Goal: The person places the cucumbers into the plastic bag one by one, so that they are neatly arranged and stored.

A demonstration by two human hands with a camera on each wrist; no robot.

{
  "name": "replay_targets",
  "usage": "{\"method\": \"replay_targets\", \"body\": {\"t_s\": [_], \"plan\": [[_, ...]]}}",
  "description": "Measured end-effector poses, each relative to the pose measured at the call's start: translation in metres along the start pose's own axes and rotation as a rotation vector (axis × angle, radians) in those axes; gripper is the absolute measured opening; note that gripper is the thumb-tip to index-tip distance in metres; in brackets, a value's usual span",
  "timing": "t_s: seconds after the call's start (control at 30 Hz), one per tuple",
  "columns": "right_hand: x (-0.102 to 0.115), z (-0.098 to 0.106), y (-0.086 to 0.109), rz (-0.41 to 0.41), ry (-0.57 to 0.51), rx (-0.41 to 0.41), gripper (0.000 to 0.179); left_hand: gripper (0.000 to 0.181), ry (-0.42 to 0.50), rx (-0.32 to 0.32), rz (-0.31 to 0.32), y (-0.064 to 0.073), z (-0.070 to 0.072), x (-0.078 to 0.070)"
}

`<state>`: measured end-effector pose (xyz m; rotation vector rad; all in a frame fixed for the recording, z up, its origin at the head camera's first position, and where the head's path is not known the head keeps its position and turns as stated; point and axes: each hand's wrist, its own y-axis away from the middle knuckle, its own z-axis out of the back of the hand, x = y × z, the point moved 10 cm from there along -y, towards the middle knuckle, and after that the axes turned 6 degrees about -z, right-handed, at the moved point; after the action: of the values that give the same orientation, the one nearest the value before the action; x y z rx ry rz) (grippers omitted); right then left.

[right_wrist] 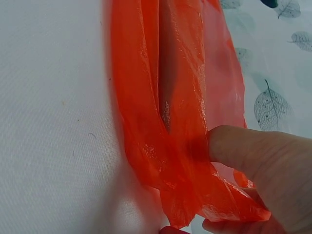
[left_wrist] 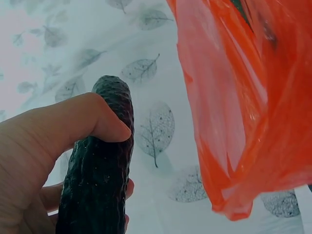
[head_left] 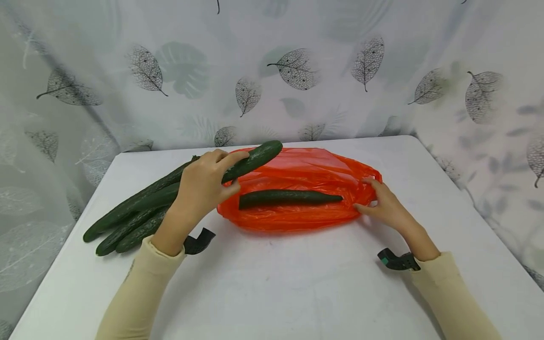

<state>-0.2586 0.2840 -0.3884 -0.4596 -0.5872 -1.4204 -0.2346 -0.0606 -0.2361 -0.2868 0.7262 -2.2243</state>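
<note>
My left hand (head_left: 201, 182) grips a dark green cucumber (head_left: 263, 155), thumb on one side and fingers on the other. Tilted up to the right, this cucumber overlaps the left end of a red plastic bag (head_left: 293, 222) in the head view. Its bumpy skin (left_wrist: 92, 190) shows close up in the left wrist view, with the bag to the right of it. A second cucumber (head_left: 289, 197) lies lengthwise within the bag. At the bag's right end my right hand (head_left: 384, 205) pinches the plastic; the right wrist view shows the thumb (right_wrist: 229, 146) against the gathered film.
Several more cucumbers (head_left: 127, 222) lie in a slanted pile at the table's left, partly behind my left wrist. The white table (head_left: 272, 288) ends at a leaf-patterned curtain (head_left: 272, 94) at the back. Each wrist carries a black strap piece (head_left: 397, 259).
</note>
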Motion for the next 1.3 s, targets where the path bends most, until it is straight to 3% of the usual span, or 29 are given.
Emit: {"method": "replay_targets", "body": {"t_s": [0.67,0.9,1.3], "plan": [[0.002,-0.001,-0.001,-0.004,-0.007,0.013,0.071,0.046,0.091,0.005,-0.096,-0.028,-0.027,-0.034],[-0.001,-0.001,-0.002,-0.001,-0.002,0.01,0.071,0.047,0.091,0.042,-0.12,-0.038,-0.038,-0.048],[-0.004,0.001,-0.001,-0.013,0.002,0.01,0.071,0.047,0.157,-0.013,-0.222,-0.047,-0.046,-0.071]]}}
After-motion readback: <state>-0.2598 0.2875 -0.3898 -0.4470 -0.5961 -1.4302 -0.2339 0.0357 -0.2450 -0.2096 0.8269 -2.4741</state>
